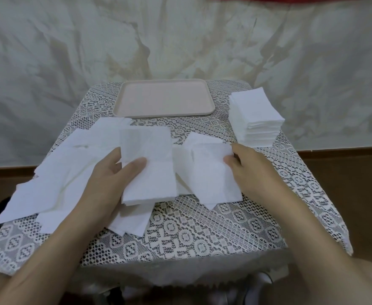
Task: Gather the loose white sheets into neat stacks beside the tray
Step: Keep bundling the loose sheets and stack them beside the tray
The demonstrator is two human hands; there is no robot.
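Left grip (112, 172): clasping a thin squared bundle (149, 183) of soft white sheets, thumb on top.
Right grip (253, 170): pinching the right edge of a small slumped pile (211, 179), just right of the bundle.
Loose sheets (55, 172): overlapping, left of and under the left grip; count unclear.
Neat stack (255, 115): one, tall, right of the tray.
Tray (120, 106): one, pale pink, rounded rectangle.
Table (191, 227): draped in white lace.

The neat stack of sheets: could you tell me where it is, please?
Head view: the neat stack sits on the table's far right, beside the tray, beyond the right hand.
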